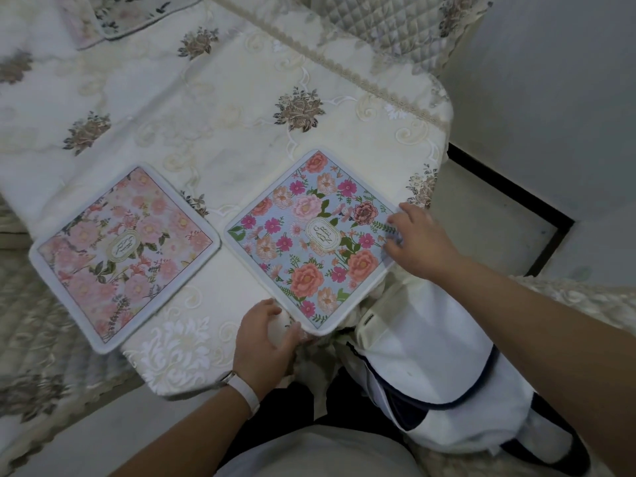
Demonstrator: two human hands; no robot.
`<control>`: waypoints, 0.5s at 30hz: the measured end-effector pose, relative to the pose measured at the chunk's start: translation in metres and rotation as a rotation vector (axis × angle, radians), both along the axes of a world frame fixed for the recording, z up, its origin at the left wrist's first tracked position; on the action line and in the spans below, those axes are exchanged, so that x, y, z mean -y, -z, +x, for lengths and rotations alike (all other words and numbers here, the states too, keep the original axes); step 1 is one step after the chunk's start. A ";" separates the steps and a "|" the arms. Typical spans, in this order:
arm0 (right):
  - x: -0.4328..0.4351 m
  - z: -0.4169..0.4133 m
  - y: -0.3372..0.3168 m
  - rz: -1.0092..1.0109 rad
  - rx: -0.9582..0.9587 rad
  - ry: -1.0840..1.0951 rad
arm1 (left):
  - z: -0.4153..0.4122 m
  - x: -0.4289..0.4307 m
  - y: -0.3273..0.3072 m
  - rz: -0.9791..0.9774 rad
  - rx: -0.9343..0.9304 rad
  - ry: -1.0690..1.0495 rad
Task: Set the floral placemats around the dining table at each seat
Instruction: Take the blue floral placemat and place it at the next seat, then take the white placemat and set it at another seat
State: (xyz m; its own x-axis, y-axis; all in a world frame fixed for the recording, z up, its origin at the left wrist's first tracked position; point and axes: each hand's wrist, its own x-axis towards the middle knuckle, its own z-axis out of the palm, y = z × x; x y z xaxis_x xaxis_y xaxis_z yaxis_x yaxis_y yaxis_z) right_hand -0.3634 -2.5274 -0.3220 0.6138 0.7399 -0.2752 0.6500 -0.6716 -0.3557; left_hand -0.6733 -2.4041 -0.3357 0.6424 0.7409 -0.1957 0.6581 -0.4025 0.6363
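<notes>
From the head camera, your left hand (263,333) lies palm down at the near edge of the table (220,139), which is draped in a cream embroidered tablecloth with brown flower bunches; the fingers are loosely spread and the fingertips touch the nearest corner of the square blue floral placemat with a white bound edge (311,241), pinching nothing that you can see. A pale strap watch (242,390) sits on that wrist. Your right hand (418,241) rests open on the far-right corner of the same blue placemat, fingers splayed flat and pressing on its border rather than closed round it. The blue placemat lies flat between your two hands, turned so its corners point toward and away from you, with its near corner reaching the table edge. Just beside it, to the left of your left hand and not touching the blue one, a square pink floral placemat with a white bound edge (125,254) lies flat on the cloth, its near corner also close to the table edge. Well beyond both hands, at the far left of the table, part of another floral placemat with a dark edge (127,15) shows, washed out by glare. Under your right forearm a white fabric bag with navy trim (437,370) hangs below the table edge.
</notes>
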 end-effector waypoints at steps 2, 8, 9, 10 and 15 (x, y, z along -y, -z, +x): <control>-0.010 -0.010 -0.006 0.029 0.099 -0.111 | -0.005 -0.010 -0.012 -0.016 0.022 -0.042; -0.054 -0.068 -0.048 0.122 0.192 -0.434 | -0.045 -0.056 -0.061 0.120 -0.049 -0.154; -0.061 -0.081 -0.056 0.145 0.208 -0.475 | -0.057 -0.064 -0.072 0.202 -0.093 -0.121; -0.067 -0.094 -0.064 0.176 0.218 -0.508 | -0.070 -0.072 -0.083 0.293 -0.147 -0.074; -0.096 -0.156 -0.098 0.276 0.210 -0.651 | -0.139 -0.094 -0.133 0.542 -0.251 -0.015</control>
